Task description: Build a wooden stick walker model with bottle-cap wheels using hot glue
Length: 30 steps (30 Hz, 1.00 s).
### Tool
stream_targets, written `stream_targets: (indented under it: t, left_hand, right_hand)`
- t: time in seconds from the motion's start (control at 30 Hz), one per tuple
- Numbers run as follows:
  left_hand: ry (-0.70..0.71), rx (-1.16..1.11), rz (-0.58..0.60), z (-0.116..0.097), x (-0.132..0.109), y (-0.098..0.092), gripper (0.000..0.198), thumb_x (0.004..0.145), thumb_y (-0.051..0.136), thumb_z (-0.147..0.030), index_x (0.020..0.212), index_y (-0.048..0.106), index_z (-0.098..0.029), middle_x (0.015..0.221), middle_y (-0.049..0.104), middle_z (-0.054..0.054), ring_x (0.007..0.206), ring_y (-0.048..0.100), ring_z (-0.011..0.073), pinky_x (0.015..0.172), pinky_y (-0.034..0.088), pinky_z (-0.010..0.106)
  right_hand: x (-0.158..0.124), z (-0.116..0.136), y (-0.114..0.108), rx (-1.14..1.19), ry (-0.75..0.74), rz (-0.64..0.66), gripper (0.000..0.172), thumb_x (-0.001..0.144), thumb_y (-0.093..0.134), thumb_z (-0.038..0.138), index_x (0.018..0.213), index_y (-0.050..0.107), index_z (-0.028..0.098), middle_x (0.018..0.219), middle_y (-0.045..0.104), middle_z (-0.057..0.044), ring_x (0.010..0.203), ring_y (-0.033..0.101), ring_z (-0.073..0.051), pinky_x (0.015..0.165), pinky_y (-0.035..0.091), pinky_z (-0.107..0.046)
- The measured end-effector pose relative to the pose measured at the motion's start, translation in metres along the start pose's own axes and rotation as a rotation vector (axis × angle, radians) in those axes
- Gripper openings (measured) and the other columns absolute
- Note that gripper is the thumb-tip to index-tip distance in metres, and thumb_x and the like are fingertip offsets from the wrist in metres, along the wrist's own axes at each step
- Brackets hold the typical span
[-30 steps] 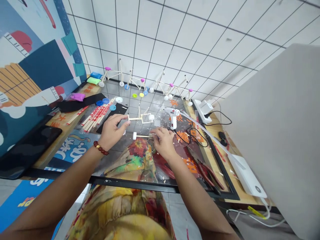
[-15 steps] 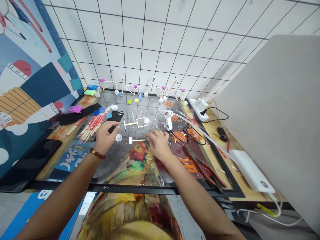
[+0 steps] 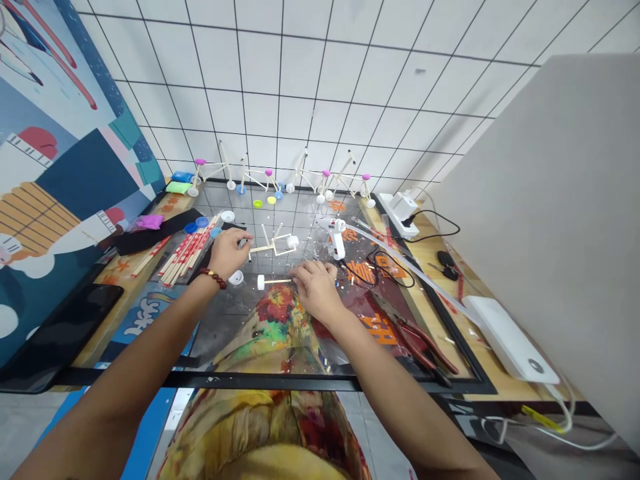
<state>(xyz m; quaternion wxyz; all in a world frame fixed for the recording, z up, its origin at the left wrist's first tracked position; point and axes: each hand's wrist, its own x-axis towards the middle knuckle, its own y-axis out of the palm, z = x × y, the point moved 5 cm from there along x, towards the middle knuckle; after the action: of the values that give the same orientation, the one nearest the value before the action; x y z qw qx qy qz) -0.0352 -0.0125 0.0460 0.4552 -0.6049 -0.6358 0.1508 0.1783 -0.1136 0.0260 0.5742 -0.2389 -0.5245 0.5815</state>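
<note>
My right hand (image 3: pixel 316 287) rests low over the tabletop with its fingers closed on the right end of a short wooden stick (image 3: pixel 278 281). A white bottle cap (image 3: pixel 261 282) is fixed at the stick's other end. My left hand (image 3: pixel 230 253) is beside the left end of a small wooden stick frame (image 3: pixel 267 249), thumb and forefinger a little apart. Whether they touch the frame cannot be made out. Another white cap (image 3: pixel 293 242) sits at the frame's right end. Below my left hand lies a loose white cap (image 3: pixel 236 277).
A white glue gun (image 3: pixel 337 239) stands right of the frame, its cable trailing. Red-handled pliers (image 3: pixel 417 340) lie front right. Wrapped chopsticks (image 3: pixel 187 253) and blue caps (image 3: pixel 202 222) are on the left. Several finished-looking stick models (image 3: pixel 345 180) line the wall. A power strip (image 3: pixel 400 217) is behind.
My left hand has moved right and slightly up, to the left end of the stick frame. My right hand has stayed on the capped stick. The view has shifted slightly.
</note>
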Motion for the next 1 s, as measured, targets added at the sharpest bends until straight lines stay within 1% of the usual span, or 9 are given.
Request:
stream_targets:
  t: [0.13,0.23,0.47,0.57,0.67,0.73,0.87,0.93,1.0]
  left_hand:
    - [0.002,0.107,0.109,-0.006,0.003,0.019,0.025,0.076,0.065,-0.033,0.095,0.078,-0.024,0.109,0.074,0.009,0.111,0.064,0.0303,0.102,0.048,0.045]
    - [-0.001,0.157,0.136,-0.01,0.003,0.025,0.027,0.076,0.067,-0.036,0.098,0.078,-0.025,0.114,0.073,0.008,0.115,0.061,0.0315,0.104,0.045,0.048]
    - [0.011,0.24,0.154,-0.012,-0.002,0.016,0.026,0.077,0.067,-0.037,0.099,0.077,-0.026,0.119,0.071,0.01,0.121,0.056,0.0367,0.107,0.035,0.059]
    - [0.004,0.243,0.152,-0.011,-0.008,0.014,0.028,0.079,0.065,-0.036,0.103,0.075,-0.026,0.122,0.069,0.01,0.122,0.055,0.0355,0.107,0.035,0.057]
    - [-0.045,0.219,0.112,-0.008,-0.012,0.011,0.036,0.08,0.064,-0.036,0.113,0.071,-0.026,0.127,0.065,0.01,0.121,0.056,0.0347,0.106,0.038,0.054]
    - [-0.082,0.23,0.081,-0.005,-0.014,0.008,0.038,0.08,0.064,-0.038,0.116,0.07,-0.025,0.127,0.064,0.011,0.12,0.056,0.0361,0.105,0.039,0.054]
    - [-0.129,0.297,0.046,-0.001,-0.015,0.005,0.037,0.079,0.064,-0.048,0.105,0.072,-0.024,0.122,0.065,0.013,0.118,0.054,0.0398,0.104,0.035,0.061]
    - [-0.157,0.305,0.063,0.001,-0.015,0.006,0.036,0.079,0.064,-0.051,0.1,0.074,-0.023,0.119,0.065,0.013,0.117,0.053,0.0405,0.104,0.034,0.062]
    - [-0.175,0.304,0.075,0.001,-0.015,0.007,0.037,0.078,0.065,-0.05,0.1,0.074,-0.022,0.119,0.064,0.015,0.117,0.053,0.0411,0.104,0.033,0.062]
  right_hand:
    - [0.0,-0.001,-0.003,0.006,0.011,-0.021,0.023,0.092,0.054,0.015,0.104,0.07,0.025,0.105,0.069,-0.006,0.101,0.054,-0.022,0.089,0.024,-0.039]
    - [0.001,-0.001,-0.003,-0.006,0.01,-0.018,0.022,0.092,0.053,0.015,0.104,0.07,0.024,0.105,0.069,-0.006,0.1,0.054,-0.023,0.087,0.024,-0.039]
    - [0.0,0.0,-0.002,-0.017,-0.007,-0.009,0.024,0.092,0.051,0.014,0.104,0.069,0.024,0.105,0.069,-0.006,0.1,0.053,-0.023,0.087,0.024,-0.04]
    - [0.0,0.001,-0.002,-0.019,-0.008,-0.011,0.025,0.092,0.051,0.014,0.105,0.069,0.025,0.105,0.068,-0.007,0.101,0.053,-0.023,0.087,0.024,-0.04]
    - [0.0,0.001,-0.004,-0.015,-0.005,-0.023,0.024,0.092,0.052,0.017,0.106,0.069,0.025,0.106,0.068,-0.007,0.101,0.053,-0.024,0.087,0.025,-0.04]
    - [0.0,0.001,-0.004,-0.015,-0.003,-0.03,0.022,0.093,0.053,0.018,0.106,0.069,0.025,0.106,0.068,-0.007,0.101,0.053,-0.024,0.087,0.025,-0.04]
    - [0.0,-0.001,-0.004,-0.014,0.007,-0.036,0.019,0.093,0.053,0.02,0.104,0.069,0.024,0.107,0.069,-0.007,0.102,0.054,-0.024,0.088,0.025,-0.04]
    - [0.0,-0.003,-0.003,-0.013,0.015,-0.035,0.019,0.093,0.053,0.021,0.103,0.069,0.024,0.108,0.069,-0.007,0.102,0.054,-0.024,0.088,0.025,-0.04]
    - [0.001,-0.004,-0.002,-0.016,0.021,-0.033,0.019,0.093,0.054,0.02,0.103,0.069,0.024,0.107,0.07,-0.007,0.102,0.054,-0.024,0.087,0.025,-0.04]
